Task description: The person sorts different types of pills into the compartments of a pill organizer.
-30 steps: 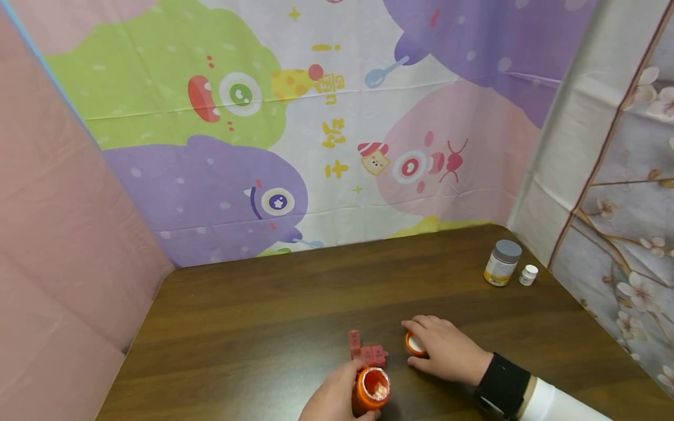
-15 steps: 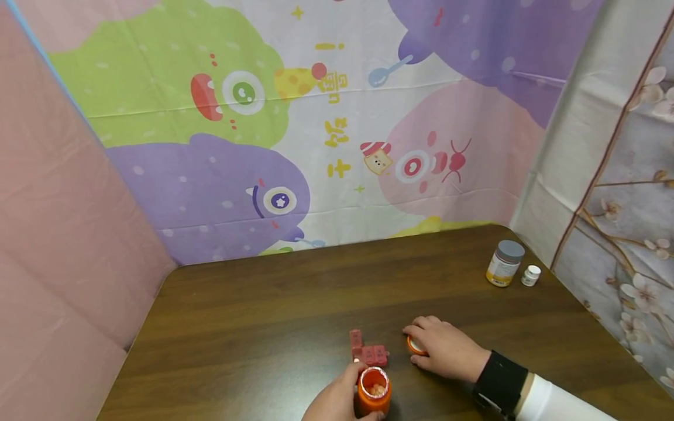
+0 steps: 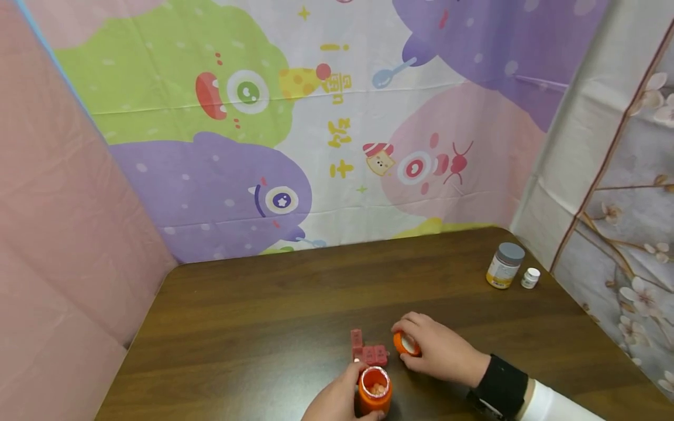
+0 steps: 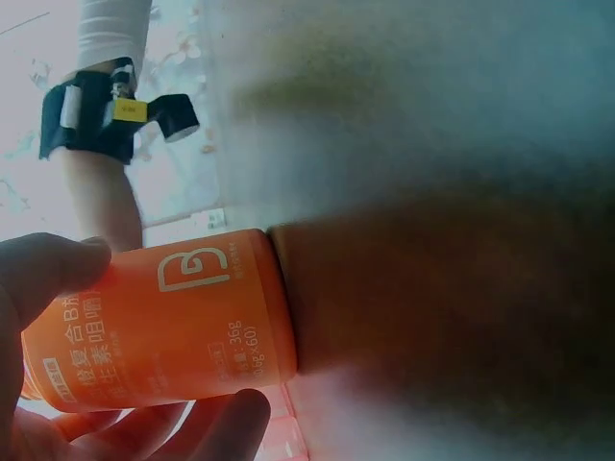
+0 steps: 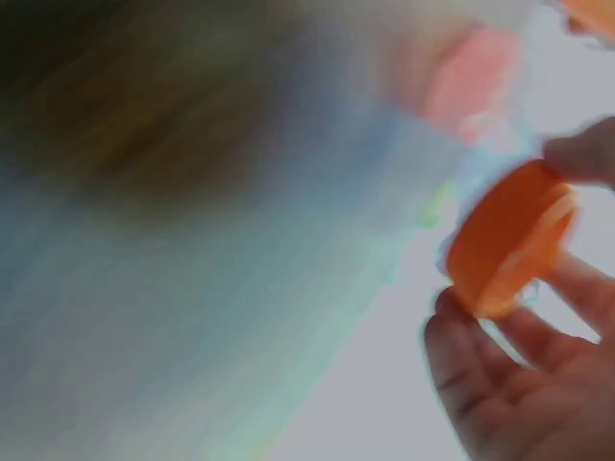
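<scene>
My left hand [image 3: 337, 399] grips an orange bottle [image 3: 376, 403] at the front of the table, its mouth uncovered and small pale tablets [image 3: 376, 389] visible inside. White lettering covers the bottle's side in the left wrist view. To the right, my right hand [image 3: 444, 352] pinches an orange screw cap [image 5: 500, 240] by its rim between thumb and fingers. The cap is tilted on edge, its pale inside facing my palm. Just beyond the bottle lies a red pill organizer [image 3: 375, 355] with one lid [image 3: 356, 337] raised; the bottle and left hand partly hide it.
A white jar [image 3: 503, 270] with a grey lid and a small white bottle [image 3: 530, 279] stand at the table's [image 3: 253, 304] back right. Printed cloths hang behind and on the right, and a pink cloth [image 3: 79, 245] hangs on the left.
The right hand has picked up the cap and turned it on edge, moving slightly left. The left hand has brought the bottle from a tilt to nearly upright.
</scene>
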{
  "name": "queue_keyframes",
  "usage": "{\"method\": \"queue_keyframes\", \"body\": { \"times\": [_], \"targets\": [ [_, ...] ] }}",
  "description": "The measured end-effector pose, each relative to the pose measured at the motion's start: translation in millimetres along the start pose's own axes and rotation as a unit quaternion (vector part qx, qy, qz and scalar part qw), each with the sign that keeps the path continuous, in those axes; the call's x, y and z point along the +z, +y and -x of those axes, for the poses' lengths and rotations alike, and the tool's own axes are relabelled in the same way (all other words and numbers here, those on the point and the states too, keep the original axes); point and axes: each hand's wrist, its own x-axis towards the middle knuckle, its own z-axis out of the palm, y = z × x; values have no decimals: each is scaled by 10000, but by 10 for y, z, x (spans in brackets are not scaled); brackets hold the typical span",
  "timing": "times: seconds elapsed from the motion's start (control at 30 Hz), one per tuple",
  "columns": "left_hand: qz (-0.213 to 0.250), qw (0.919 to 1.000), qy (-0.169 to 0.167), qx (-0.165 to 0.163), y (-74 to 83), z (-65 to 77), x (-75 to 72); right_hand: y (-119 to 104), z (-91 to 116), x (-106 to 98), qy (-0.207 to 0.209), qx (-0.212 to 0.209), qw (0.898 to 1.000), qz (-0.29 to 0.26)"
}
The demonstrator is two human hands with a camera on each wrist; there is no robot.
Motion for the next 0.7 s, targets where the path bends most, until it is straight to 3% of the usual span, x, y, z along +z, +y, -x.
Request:
{"method": "queue_keyframes", "body": {
  "times": [0.13,0.3,0.43,0.7],
  "targets": [
    [91,9999,34,116,-18,14,-2,-276,38,-79,792,-337,9936,-735],
    [162,9996,87,226,-29,11,-5,-578,123,-123,1484,-1077,9656,-1845],
    [126,9997,86,200,-27,14,-13,-709,163,-75,1389,-1277,9499,-2491],
    [229,9997,3,74,-31,45,-21,-724,219,61,694,-1393,9488,-2750]
  ]
}}
